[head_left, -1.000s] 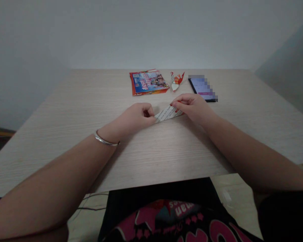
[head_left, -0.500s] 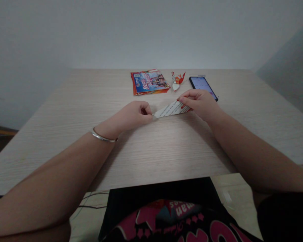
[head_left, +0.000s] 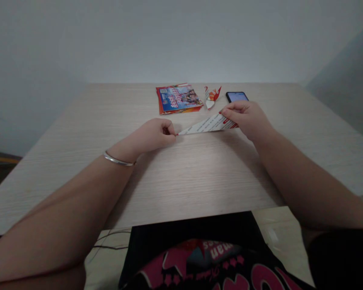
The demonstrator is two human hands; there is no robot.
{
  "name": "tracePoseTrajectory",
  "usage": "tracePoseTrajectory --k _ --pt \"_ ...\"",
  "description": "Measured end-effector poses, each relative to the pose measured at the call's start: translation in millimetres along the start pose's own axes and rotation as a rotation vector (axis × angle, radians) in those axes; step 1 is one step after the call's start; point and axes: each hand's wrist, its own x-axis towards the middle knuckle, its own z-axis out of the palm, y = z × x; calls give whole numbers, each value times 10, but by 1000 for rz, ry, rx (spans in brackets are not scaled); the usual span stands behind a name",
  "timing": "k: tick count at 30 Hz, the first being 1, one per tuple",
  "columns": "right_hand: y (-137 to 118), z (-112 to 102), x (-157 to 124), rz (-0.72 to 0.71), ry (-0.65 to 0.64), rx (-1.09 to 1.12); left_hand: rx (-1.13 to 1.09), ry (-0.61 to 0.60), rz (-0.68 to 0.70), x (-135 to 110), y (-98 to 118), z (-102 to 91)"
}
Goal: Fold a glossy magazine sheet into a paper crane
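Note:
Between my hands stretches a folded piece of printed paper (head_left: pixel 204 124), long and narrow, white with rows of dark text and a red patch at its right end. My left hand (head_left: pixel 157 134), a silver bangle on its wrist, pinches the paper's pointed left tip. With thumb and fingers my right hand (head_left: pixel 248 119) grips the wider right end, which the palm partly hides. The paper is held just over the table, its right end a little higher than its left.
A stack of colourful printed sheets (head_left: pixel 179 98) lies at the back of the pale wooden table (head_left: pixel 181 181). Beside it sits a folded paper crane (head_left: pixel 211 98), red and white. A phone (head_left: pixel 236 96) with a lit screen is partly covered by my right hand.
My right hand has moved slightly right and up, now covering more of the phone. My left hand has shifted a little left and up. Both keep hold of the paper, which shows more of its length.

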Motion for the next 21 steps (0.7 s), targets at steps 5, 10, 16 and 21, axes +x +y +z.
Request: tracePoseTrajectory --k 5,10,16,21 --pt "99 -104 77 3 61 35 41 60 28 30 -100 -26" --pt "92 20 2 -94 -74 -31 30 126 84 38 -138 -10" --pt "62 131 -94 -305 -329 -161 225 143 372 46 -205 5" --pt "113 79 -24 -446 -414 -406 358 133 612 79 -283 24"
